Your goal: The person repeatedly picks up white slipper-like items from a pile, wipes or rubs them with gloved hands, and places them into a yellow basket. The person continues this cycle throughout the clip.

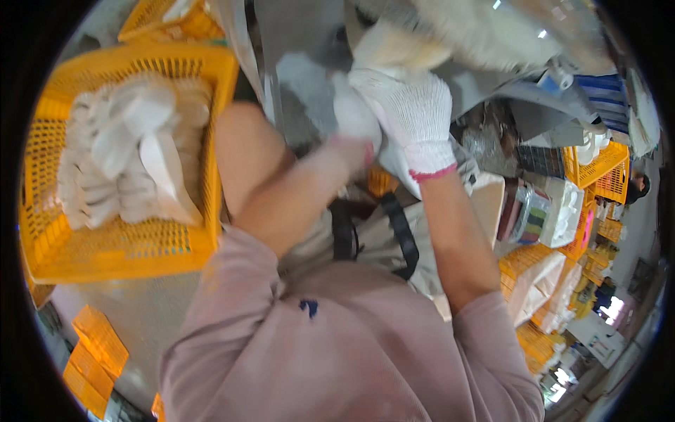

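Observation:
Both hands wear white knit gloves with pink cuffs and are close together at the upper middle. My right hand [415, 105] is bent over with its fingers closed, and its fingertips are hidden on the far side. Just left of it, my left hand [356, 116] is smeared by motion, so its grip cannot be read. A smooth white piece [403, 165] shows partly between the wrists; whether either hand holds it is unclear. Right beyond the gloves is a blurred, cream, rounded thing [401, 48], next to a grey machine panel [302, 32].
A yellow plastic crate [126, 264] at left is heaped with white, curved, sole-like pieces [162, 169]. Another yellow crate [169, 28] stands behind it. Pale fuzzy material [485, 35] hangs at the upper right. More yellow crates [524, 271] and a white box [562, 211] line the right side.

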Available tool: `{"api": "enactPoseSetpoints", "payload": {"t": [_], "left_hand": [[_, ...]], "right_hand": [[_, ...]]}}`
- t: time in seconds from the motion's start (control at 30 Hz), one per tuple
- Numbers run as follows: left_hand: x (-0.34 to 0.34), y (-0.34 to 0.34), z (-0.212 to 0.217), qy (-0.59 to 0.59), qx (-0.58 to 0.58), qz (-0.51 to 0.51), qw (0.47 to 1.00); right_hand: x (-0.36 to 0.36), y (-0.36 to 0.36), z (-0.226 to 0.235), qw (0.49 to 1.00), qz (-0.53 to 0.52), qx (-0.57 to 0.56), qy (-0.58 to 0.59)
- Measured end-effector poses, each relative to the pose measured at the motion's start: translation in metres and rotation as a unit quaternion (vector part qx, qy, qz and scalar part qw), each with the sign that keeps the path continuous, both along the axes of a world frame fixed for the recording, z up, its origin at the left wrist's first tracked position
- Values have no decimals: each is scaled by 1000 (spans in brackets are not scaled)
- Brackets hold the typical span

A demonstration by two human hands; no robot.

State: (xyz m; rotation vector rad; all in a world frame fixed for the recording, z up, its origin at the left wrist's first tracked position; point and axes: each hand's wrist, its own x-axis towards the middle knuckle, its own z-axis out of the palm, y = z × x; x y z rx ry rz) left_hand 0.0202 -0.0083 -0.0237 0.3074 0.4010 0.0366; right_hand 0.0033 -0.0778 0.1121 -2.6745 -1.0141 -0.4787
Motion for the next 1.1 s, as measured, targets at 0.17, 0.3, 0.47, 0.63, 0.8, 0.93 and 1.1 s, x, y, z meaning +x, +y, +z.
{"api": "enactPoseSetpoints", "payload": {"t": [0.17,0.3,0.47,0.63,0.8,0.93,1.1], "left_hand": [[3,5,-17,71,-122,-103,985],[17,23,-4,47,-12,-65,997],[-2,32,42,70,33,-51,996],[-30,1,34,13,-79,-68,994],[19,22,-28,-87,809,-69,577],[50,51,-45,10,874,-217,435],[1,18,-9,18,236,-42,971]], "right_hand": [[-58,-23,26,959,-65,32,273],[-29,-14,48,962,137,-181,154],[-45,-27,57,906,-57,1,419],[-134,-140,4,629,-282,496,528],[-82,-89,13,692,-279,471,470],[-38,-37,33,764,-207,411,452],[-84,-86,21,750,-229,361,505]]}}
